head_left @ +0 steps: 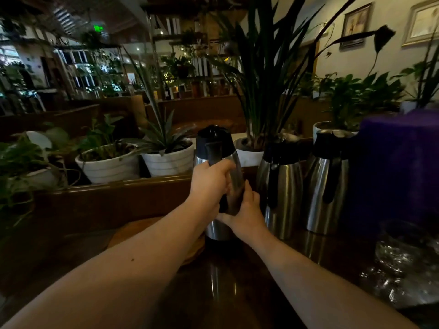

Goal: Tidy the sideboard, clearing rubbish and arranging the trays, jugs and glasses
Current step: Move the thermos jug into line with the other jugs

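A steel jug with a black lid and handle stands upright on the dark wooden surface, its base beside a round wooden tray. The left hand is wrapped around the jug's handle and the right hand grips its lower body. Right of this jug stand two more steel jugs, then clear glasses; white plant pots line up behind it.

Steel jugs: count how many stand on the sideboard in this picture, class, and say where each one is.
3. One jug is gripped by both hands, left of the others; a second stands beside it; a third is further right, by the purple block, which may hide more.
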